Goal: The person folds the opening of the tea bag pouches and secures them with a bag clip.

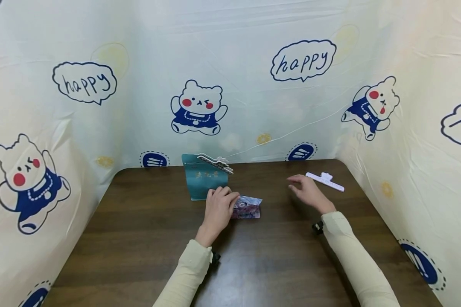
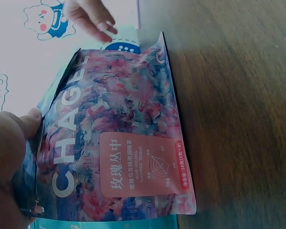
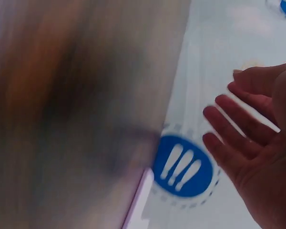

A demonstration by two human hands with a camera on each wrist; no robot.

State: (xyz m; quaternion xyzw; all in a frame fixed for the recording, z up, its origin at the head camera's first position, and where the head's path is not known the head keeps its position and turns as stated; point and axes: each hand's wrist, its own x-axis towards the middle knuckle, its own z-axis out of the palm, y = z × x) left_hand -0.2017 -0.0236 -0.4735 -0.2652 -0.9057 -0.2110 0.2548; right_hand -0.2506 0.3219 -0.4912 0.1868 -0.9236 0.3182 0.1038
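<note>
A pink-and-blue tea pouch (image 1: 249, 209) marked CHAGEE-like letters stands on the table, its top edge folded over. My left hand (image 1: 217, 209) grips that folded top, and the thumb (image 2: 29, 123) lies along the fold in the left wrist view. My right hand (image 1: 310, 192) is off to the right, holding nothing, its fingers spread apart in the right wrist view. Close beside it lies a white sealing clip (image 1: 330, 183) on the table. Behind the left hand stands a teal pouch (image 1: 202, 181) with a sealing clip (image 1: 215, 163) across its top.
The brown wooden table (image 1: 146, 238) ends against a pale curtain (image 1: 246, 51) printed with bears and the word happy. Curtain folds also close in the left and right sides. A thin white line runs across the back curtain.
</note>
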